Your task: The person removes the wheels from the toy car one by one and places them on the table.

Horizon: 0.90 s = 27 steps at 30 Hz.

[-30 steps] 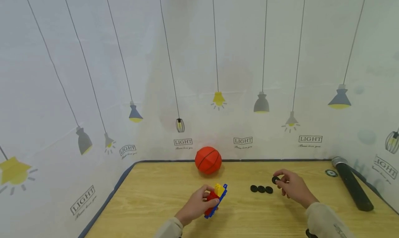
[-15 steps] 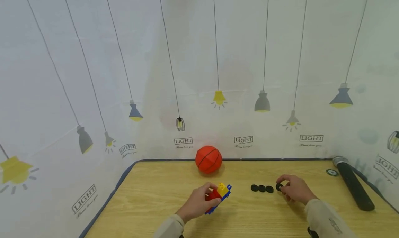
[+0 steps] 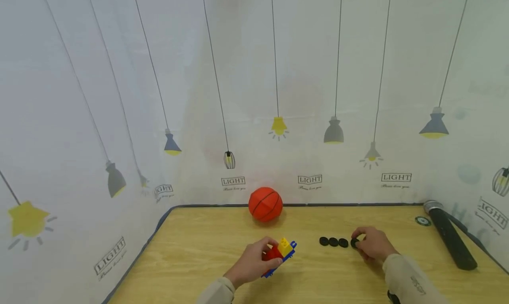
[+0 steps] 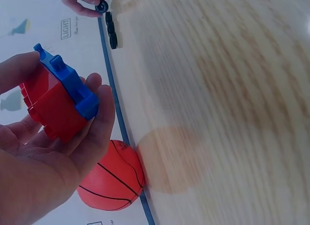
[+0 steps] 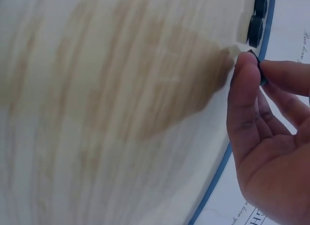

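Observation:
My left hand (image 3: 252, 260) grips a toy vehicle body (image 4: 58, 104) built of red and yellow blocks on a blue base with small pegs; it is tilted, held over the table. In the left wrist view the thumb and fingers wrap its red part and blue base. My right hand (image 3: 373, 244) pinches a small black toy wheel (image 3: 354, 242) between thumb and fingertips, low over the table; in the right wrist view the fingers mostly hide it. Just left of it, three more black wheels (image 3: 333, 241) lie flat in a row.
A red ball with black lines (image 3: 265, 204) sits at the back edge of the wooden table (image 3: 191, 251). At the right lie a microphone (image 3: 451, 237) and a small round dark disc (image 3: 423, 221). A white printed sheet (image 3: 254, 74) walls the back and sides.
My right hand has lowered the black wheel toward the table, to the right end of the row. My left hand has turned the toy vehicle body slightly, still holding it.

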Each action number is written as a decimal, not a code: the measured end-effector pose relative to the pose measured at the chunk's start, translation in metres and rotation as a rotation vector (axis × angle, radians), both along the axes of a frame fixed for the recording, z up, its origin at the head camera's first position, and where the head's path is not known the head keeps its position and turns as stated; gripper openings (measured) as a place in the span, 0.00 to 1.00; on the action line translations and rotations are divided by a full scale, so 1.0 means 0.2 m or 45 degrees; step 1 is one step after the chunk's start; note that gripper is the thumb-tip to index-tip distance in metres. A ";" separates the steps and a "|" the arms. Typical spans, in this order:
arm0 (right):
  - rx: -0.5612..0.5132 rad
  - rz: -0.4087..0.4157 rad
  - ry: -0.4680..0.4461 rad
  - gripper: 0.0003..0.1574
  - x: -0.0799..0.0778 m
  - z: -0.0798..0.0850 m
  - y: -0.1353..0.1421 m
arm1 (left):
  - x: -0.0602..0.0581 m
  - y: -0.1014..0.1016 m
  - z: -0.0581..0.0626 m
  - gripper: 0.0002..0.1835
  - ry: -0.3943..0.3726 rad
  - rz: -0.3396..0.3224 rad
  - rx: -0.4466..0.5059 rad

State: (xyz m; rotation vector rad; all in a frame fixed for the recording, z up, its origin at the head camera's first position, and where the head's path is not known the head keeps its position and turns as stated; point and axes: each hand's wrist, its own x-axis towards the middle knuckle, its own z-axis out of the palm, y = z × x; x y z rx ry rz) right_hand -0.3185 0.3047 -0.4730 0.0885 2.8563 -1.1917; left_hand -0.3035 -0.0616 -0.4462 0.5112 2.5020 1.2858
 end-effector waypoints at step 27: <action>0.217 0.023 0.143 0.15 -0.04 -0.03 -0.02 | 0.00 0.00 -0.02 0.19 -0.039 0.025 0.031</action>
